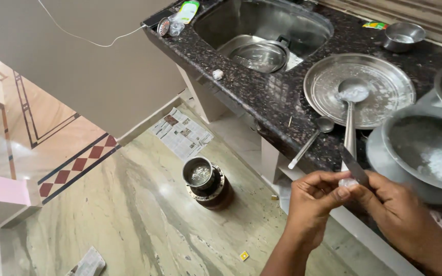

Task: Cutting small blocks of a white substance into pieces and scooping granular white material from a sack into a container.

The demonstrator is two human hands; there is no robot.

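My left hand [313, 202] and my right hand [395, 209] meet in front of the dark granite counter [262, 97]. The left thumb and fingers pinch a small white piece [347, 182]. My right hand grips a knife [355, 166], and its dark blade slants up over that piece. Just beyond, a steel ladle [351, 99] lies with its bowl of white stuff on a round steel plate [384, 76]. A small spoon [313, 137] rests at the counter's edge.
A large grey pot [410, 128] with white contents stands at the right. The sink [282, 20] holds a steel pan [259, 55]. A small steel bowl [403, 36] sits at the back. On the floor stand a small vessel on a stand [204, 180] and newspaper sheets [182, 134].
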